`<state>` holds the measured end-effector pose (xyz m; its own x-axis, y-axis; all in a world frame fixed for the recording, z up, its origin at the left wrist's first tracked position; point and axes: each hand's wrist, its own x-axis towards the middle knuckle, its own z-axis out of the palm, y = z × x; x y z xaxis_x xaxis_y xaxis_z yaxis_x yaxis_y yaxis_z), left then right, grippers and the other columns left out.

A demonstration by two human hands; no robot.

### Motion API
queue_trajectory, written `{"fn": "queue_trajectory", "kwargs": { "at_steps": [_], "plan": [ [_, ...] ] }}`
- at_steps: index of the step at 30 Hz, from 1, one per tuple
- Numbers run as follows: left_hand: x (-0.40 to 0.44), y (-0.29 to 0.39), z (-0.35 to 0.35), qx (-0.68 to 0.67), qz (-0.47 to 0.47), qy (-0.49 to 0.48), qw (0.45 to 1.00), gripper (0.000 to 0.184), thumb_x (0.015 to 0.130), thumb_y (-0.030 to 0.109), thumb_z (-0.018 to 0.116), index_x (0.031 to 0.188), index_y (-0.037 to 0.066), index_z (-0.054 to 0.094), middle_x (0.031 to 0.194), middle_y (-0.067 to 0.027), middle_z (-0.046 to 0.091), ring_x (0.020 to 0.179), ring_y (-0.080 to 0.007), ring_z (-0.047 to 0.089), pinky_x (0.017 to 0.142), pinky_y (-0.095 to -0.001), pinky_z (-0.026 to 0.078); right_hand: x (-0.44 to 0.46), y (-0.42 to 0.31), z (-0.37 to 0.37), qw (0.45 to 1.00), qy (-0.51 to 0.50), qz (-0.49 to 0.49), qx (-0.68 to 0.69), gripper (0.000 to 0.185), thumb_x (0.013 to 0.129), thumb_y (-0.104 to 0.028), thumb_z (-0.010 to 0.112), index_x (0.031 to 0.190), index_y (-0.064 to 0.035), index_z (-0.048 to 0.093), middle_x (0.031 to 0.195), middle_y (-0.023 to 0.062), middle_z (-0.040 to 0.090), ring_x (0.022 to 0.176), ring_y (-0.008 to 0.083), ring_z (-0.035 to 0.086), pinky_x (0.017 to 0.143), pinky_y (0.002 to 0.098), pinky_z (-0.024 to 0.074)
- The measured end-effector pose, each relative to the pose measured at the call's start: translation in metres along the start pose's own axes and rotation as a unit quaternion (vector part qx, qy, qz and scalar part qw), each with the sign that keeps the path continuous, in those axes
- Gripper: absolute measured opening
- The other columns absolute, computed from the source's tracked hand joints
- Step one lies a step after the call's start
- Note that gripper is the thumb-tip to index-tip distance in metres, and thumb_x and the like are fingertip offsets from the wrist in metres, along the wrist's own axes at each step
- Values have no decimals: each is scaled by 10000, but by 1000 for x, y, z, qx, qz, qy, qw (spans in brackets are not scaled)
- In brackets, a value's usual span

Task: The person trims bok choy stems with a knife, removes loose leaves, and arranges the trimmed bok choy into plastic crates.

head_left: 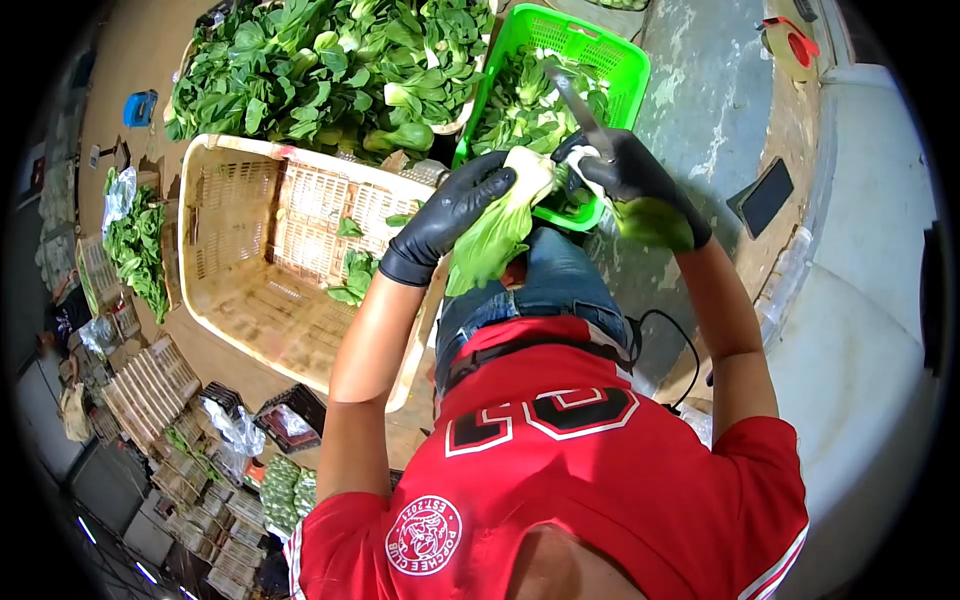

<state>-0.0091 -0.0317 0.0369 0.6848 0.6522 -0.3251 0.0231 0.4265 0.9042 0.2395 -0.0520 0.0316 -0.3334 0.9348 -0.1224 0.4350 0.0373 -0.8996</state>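
Note:
My left hand [455,212], in a black glove, is wrapped round a head of bok choy [505,222], its pale base pointing up and its leaves hanging toward my lap. Close beside the base is my right hand [635,172], also gloved, closed on a knife [580,108] whose blade points up and left. A detached pale stalk with a green leaf [645,220] hangs at my right hand. Beneath and beyond both hands stands a bright green basket [625,75] with loose leaves [535,105] in it.
A large beige crate [225,240] with a few leaf scraps stands at the left. Behind it, another crate is heaped with bok choy [330,70]. A dark phone-like slab [765,198] and red-handled tape dispenser [790,45] lie at the right. Stacked crates [150,390] stand farther left.

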Motion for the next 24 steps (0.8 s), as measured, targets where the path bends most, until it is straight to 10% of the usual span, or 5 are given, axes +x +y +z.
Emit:
{"fn": "queue_trajectory", "kwargs": {
  "at_steps": [6,9,13,21,24],
  "plan": [
    [-2,1,6,-70,-48,76,993,477,871,252,509,1238,-43,438,1201,-117,522,1084,-177,501,952,-296,365,-11,-11,-12,929,126,69,-341,258,734,-232,697,680,-20,560,652,165,562,612,304,592,552,357,459],
    [-3,9,15,-155,-43,43,986,521,828,203,587,1258,-35,414,1197,-112,520,1085,-181,503,956,-302,372,-22,-8,21,955,228,-144,-121,141,762,-145,671,748,-30,590,620,128,554,514,246,544,497,339,441],
    [-1,-6,13,-191,-67,35,979,604,767,147,669,1275,-15,385,1186,-102,516,1060,-178,519,919,-312,415,-16,-20,34,963,121,83,225,216,822,-123,629,986,8,578,850,70,632,765,103,566,708,274,460],
    [-4,-16,20,210,78,200,954,737,639,319,800,1130,-18,365,1025,-186,564,937,-257,583,796,-351,468,4,-43,50,994,90,-25,-48,567,710,-339,736,1054,55,517,876,221,597,756,287,616,701,341,476],
    [-14,-5,21,243,98,167,950,737,629,306,804,1129,-21,373,1030,-209,567,923,-296,594,787,-367,470,10,-46,51,995,77,-48,43,563,704,-332,739,1047,55,518,857,203,606,751,267,615,707,344,474]
  ]
}}
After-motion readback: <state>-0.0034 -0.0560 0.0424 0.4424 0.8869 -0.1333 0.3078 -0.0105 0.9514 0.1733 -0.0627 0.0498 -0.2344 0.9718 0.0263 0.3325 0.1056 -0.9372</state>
